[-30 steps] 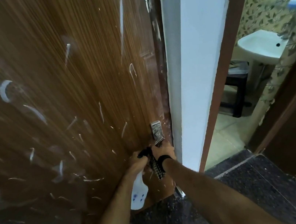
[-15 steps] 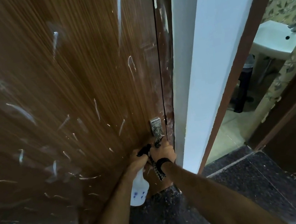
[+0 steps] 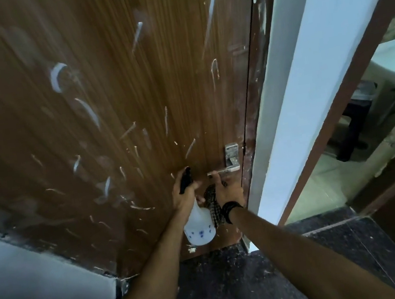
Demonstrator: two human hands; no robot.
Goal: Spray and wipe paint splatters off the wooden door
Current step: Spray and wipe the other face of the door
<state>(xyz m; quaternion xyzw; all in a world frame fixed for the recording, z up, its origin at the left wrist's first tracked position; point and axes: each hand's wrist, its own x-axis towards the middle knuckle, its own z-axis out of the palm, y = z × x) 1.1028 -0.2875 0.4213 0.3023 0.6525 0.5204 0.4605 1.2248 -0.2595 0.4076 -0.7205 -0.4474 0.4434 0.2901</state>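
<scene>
From the head view, looking down along the wooden door (image 3: pixel 113 105), the left hand (image 3: pixel 185 194) has its fingers curled round the dark trigger head of a spray bottle (image 3: pixel 199 228), whose milky plastic body with small blue dots hangs below the wrist. The right hand (image 3: pixel 228 190) grips a dark checked cloth (image 3: pixel 214 208) against the palm while its fingertips curl over the metal door handle (image 3: pixel 224 170). White paint splatters (image 3: pixel 58 76) streak the door everywhere: thin flicks, a curved smear, long drips near the edge.

I'd say the risk here lies in that double duty of the right hand. The lever is smooth metal, and pulling on it could loosen the hold on the cloth and drop it onto the gritty speckled stone floor (image 3: pixel 337 269). The door face looks like slick grained laminate, so spray could run downward before any wiping. Dried paint ridges could need rubbing hard enough to swing the door.
</scene>
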